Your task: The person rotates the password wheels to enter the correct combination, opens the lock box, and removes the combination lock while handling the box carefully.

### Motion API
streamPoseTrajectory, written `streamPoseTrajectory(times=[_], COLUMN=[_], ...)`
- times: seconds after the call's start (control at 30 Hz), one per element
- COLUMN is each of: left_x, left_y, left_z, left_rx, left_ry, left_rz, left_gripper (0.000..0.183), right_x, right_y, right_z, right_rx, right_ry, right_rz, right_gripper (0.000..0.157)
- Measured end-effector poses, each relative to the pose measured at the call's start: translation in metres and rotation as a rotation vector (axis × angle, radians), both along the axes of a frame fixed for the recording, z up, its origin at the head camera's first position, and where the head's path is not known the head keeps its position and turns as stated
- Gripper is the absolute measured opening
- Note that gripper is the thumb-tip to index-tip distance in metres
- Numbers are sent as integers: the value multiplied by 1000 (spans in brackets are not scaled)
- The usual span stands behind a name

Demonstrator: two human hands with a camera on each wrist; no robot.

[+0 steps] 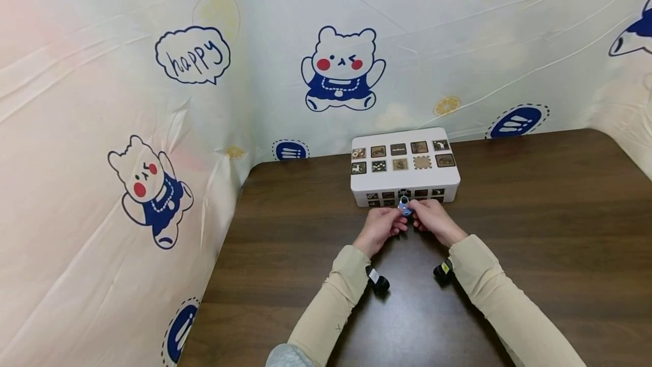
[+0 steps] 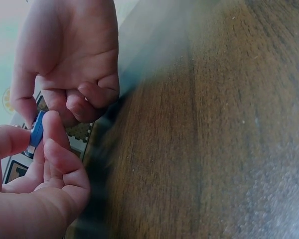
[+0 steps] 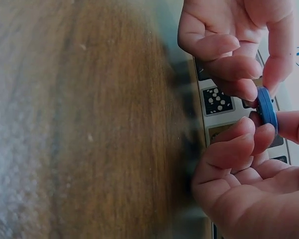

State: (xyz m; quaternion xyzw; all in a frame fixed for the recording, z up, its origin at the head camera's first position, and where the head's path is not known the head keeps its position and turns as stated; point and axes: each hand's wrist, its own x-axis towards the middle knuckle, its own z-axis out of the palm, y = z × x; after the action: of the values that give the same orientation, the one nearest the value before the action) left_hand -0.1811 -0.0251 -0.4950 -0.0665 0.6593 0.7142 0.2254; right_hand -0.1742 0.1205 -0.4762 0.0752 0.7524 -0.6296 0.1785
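Note:
Both hands meet at a small blue padlock [image 1: 404,207] in front of a white box [image 1: 402,179] printed with small dark pictures. My left hand [image 1: 379,226] pinches the padlock between thumb and fingertips from the left. From the other side my right hand [image 1: 434,221] grips it with thumb and index finger. Side-on in the left wrist view, the padlock [image 2: 37,130] appears as a thin blue piece between the fingertips. The right wrist view shows its rounded blue edge [image 3: 269,113]; fingers cover much of its body. The remaining fingers of both hands curl loosely below.
The box stands at the back of a dark brown wooden table [image 1: 285,254]. Behind and to the left hangs a pale curtain [image 1: 275,61] with bear drawings. Black wrist cameras sit on the left sleeve [image 1: 331,293] and the right sleeve [image 1: 489,276].

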Motion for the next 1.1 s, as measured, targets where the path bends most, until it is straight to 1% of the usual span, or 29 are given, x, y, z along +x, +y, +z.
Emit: streamPoseTrajectory(times=[0.2, 0.43, 0.63, 0.8, 1.1], left_x=[1, 0, 1, 1, 1], left_y=[1, 1, 1, 0, 0], left_z=[0, -1, -1, 0, 0], left_rx=[-1, -6, -6, -12, -11], left_ry=[-4, 2, -5, -6, -4], left_rz=[13, 16, 16, 16, 11], left_gripper=[19, 20, 18, 20, 19], right_x=[0, -2, -2, -2, -1], right_y=[2, 2, 2, 2, -1], right_z=[2, 1, -1, -1, -3], right_rx=[-7, -65, -66, -56, 19], right_ry=[-8, -41, -35, -27, 0], right_rz=[-5, -25, -19, -20, 0], right_gripper=[25, 25, 23, 23, 26])
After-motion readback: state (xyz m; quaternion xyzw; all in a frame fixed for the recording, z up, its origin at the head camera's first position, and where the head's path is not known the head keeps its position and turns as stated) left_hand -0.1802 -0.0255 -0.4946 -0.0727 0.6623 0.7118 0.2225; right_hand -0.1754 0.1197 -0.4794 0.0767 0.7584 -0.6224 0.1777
